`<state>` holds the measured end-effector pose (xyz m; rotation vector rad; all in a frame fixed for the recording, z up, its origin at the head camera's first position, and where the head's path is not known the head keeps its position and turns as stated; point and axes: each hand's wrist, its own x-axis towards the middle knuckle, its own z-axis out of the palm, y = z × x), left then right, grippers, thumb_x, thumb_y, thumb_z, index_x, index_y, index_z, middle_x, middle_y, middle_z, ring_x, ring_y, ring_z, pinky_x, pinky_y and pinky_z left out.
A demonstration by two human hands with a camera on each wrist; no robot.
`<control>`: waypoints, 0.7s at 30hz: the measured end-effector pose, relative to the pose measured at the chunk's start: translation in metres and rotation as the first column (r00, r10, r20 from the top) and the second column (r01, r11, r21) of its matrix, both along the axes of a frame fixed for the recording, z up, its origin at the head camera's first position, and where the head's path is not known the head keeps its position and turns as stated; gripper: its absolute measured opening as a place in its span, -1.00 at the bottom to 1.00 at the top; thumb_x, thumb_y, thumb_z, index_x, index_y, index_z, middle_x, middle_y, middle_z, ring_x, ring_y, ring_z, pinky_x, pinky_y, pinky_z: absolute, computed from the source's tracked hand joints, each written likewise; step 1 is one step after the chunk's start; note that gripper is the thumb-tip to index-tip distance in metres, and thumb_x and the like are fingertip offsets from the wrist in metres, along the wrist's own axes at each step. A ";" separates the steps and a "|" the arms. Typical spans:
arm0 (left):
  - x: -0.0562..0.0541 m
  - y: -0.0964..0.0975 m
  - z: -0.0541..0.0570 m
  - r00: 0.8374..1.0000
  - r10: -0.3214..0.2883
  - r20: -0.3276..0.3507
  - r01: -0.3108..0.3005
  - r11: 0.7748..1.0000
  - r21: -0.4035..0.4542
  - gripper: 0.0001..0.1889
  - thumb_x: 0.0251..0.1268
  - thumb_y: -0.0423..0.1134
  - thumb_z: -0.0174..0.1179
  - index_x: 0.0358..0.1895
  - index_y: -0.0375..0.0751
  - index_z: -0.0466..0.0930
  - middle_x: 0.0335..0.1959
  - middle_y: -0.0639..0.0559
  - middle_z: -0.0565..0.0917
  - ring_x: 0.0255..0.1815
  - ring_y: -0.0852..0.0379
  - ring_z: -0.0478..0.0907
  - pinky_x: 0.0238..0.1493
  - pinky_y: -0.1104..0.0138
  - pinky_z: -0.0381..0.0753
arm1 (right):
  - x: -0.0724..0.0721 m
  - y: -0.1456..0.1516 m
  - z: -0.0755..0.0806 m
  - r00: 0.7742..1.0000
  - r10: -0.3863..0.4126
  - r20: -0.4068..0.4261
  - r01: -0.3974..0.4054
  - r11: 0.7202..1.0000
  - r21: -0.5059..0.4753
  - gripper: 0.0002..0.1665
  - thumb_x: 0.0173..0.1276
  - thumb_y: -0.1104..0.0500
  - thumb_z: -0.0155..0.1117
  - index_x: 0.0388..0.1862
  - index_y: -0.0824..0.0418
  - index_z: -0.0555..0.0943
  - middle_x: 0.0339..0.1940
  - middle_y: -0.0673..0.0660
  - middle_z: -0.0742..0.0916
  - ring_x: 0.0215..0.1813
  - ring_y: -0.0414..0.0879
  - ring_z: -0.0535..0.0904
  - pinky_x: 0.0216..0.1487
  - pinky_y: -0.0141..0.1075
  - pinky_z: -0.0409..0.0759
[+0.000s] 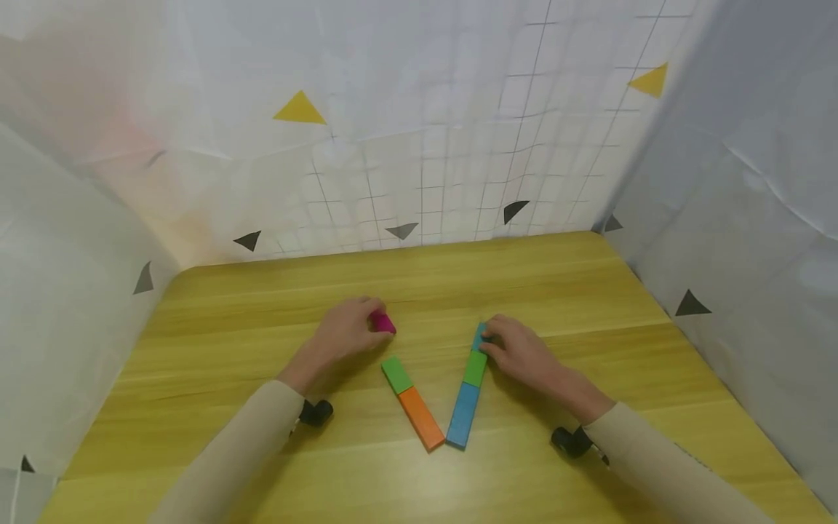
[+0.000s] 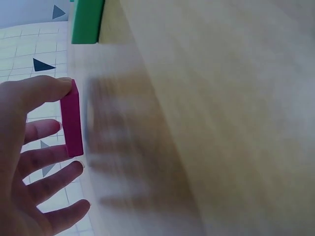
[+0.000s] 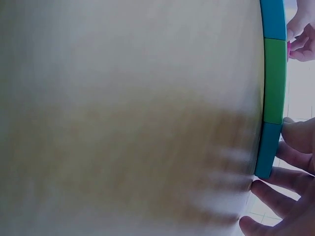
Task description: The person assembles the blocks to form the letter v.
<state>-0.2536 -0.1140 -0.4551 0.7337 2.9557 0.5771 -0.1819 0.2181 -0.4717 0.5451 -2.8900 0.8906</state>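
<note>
Between its thumb and fingers my left hand (image 1: 347,329) pinches a magenta block (image 2: 72,120), held close over the table beyond the left row. That row has a green block (image 1: 396,375) at its far end and an orange block (image 1: 421,418) nearer me. My right hand (image 1: 524,351) grips the small blue block (image 3: 269,147) at the far end of the right row, thumb on one side and fingers on the other. Behind it in line come a second green block (image 1: 475,368) and a longer blue block (image 1: 463,415). The two rows form a V, their near ends meeting.
The wooden table (image 1: 262,306) is bounded by a white sheet (image 1: 419,167) at the back and by pale sheets at both sides. Yellow and dark triangles mark these sheets. A small black device (image 1: 317,413) sits at the left wrist, another (image 1: 572,442) at the right.
</note>
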 end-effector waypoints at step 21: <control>0.014 -0.008 0.003 1.000 -0.003 0.010 0.003 1.000 0.019 -0.66 0.16 0.10 0.38 -0.12 0.04 0.58 -0.28 0.16 0.60 -0.32 0.16 0.47 -0.30 0.35 0.50 | -0.001 -0.001 0.000 1.000 0.002 -0.003 -0.002 1.000 0.008 -0.92 0.36 0.16 0.34 -0.22 0.12 0.63 -0.12 0.06 0.71 -0.03 -0.06 0.64 0.01 -0.10 0.63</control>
